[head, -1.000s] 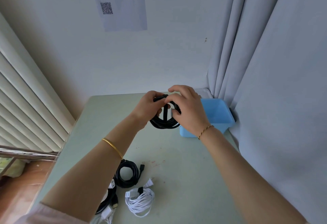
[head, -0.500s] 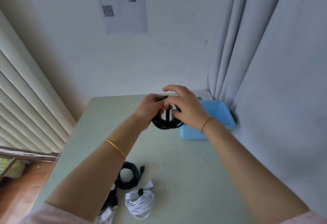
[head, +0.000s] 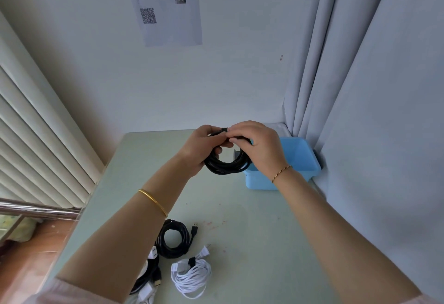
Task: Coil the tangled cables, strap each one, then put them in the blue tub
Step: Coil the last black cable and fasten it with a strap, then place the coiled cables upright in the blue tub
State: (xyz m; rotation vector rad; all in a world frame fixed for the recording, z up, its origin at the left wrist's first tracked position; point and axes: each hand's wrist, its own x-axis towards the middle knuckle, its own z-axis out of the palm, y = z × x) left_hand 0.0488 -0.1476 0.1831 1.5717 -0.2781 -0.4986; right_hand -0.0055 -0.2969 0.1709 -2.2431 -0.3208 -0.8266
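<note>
Both my hands hold a coiled black cable [head: 225,165] up above the far part of the pale green table [head: 240,243]. My left hand [head: 199,147] grips the coil's left side. My right hand [head: 259,145] pinches the top of the coil, where a strap seems to lie under its fingers. The blue tub [head: 305,162] stands just behind and right of the coil, at the table's far right corner. Near the front edge lie a second black coil [head: 174,240], a strapped white coil [head: 192,277] and a loose black and white bundle [head: 150,277].
A white wall with a taped paper sheet [head: 168,6] rises behind the table. Grey curtains [head: 360,87] hang along the right side, touching the tub. Blinds [head: 36,147] and a metal rail [head: 36,210] lie to the left.
My hands have lifted the black coil slightly and shifted to its top. My right hand's fingers have closed over the upper part of the coil.
</note>
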